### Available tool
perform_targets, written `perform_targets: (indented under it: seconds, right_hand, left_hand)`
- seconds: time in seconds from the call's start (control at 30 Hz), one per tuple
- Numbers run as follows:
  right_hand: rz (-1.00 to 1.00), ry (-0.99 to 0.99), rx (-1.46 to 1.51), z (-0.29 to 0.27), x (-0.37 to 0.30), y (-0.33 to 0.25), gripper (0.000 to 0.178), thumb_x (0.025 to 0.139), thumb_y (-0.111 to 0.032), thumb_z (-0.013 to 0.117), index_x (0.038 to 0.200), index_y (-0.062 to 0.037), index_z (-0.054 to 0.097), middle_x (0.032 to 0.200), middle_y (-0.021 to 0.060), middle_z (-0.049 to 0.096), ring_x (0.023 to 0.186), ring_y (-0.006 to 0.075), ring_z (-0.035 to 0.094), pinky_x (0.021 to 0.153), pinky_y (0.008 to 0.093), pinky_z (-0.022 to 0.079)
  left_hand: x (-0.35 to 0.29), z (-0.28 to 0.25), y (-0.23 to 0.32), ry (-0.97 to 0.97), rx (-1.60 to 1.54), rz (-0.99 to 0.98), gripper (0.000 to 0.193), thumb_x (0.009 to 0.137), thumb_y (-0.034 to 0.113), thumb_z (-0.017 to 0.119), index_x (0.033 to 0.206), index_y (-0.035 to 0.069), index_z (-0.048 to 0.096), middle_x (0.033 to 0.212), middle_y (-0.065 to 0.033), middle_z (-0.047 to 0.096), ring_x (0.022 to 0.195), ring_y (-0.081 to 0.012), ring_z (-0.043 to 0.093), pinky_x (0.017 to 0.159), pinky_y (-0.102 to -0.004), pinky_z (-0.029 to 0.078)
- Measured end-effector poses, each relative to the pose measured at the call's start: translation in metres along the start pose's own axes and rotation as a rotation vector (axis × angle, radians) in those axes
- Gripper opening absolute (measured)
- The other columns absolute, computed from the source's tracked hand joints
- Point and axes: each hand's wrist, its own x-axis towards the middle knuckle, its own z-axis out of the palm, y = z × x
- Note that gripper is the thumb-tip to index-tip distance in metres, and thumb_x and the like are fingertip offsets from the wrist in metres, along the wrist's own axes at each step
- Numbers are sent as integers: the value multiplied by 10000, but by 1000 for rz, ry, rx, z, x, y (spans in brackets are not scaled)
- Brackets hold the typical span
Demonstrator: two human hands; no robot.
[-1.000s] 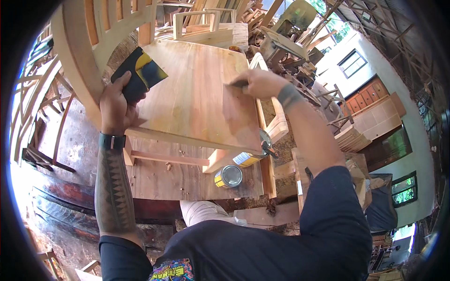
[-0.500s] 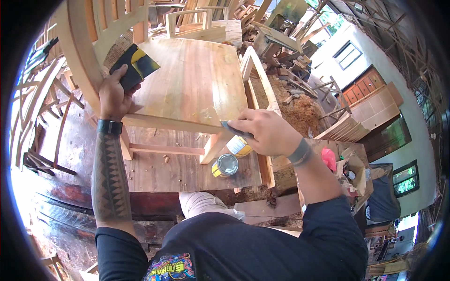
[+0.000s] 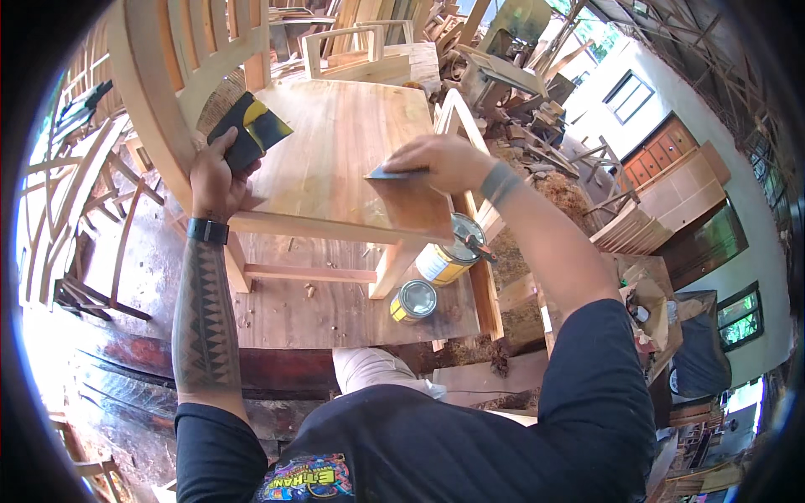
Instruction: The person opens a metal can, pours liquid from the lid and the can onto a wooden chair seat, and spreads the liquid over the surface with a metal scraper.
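A wooden chair's pale seat (image 3: 327, 126) lies in front of me, with its slatted backrest (image 3: 151, 92) at the left. My left hand (image 3: 216, 183) is closed on a black flat square piece (image 3: 239, 142) smeared with yellow, held over the seat near the backrest. Fingers pressed together, my right hand (image 3: 449, 166) grips a thin blue-grey scraper (image 3: 384, 174). Its edge meets the seat toward the right side. Around it the wood looks darker; I cannot tell shadow from coating.
Beneath the seat's right corner stand a larger yellow-labelled can (image 3: 434, 267) with a dark-handled tool on top and a smaller lidded can (image 3: 414, 300). Both rest on a wooden bench top (image 3: 335, 323). Wooden frames (image 3: 465, 134) and wood scraps (image 3: 545, 117) lie beyond.
My right hand and the scraper have moved from the seat's near right corner up and inward over the seat. The larger can now shows more fully. My left hand keeps its hold.
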Motion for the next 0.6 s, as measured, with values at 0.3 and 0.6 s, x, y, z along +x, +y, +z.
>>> perform_targets:
  seconds: [0.3,0.6]
  right_hand:
    - [160,-304,3,-60,-60,-69,430,928,-99,665,1305,-186,855,1236,111,811,1199,338,741,1103,443,577]
    - [475,-94,-258,-42,22,134,421,1012,-121,622,1395,-152,794,1356,175,780,1322,399,702,1147,510,555]
  left_hand:
    - [-4,3,1,-10,-52,7,334,1130,217,657,1336,-46,644,1084,-156,793,850,-257,793,657,-350,651]
    - [-2,-11,4,16,13,25,322,1145,228,636,1285,-59,676,1073,-166,795,844,-283,800,652,-370,647]
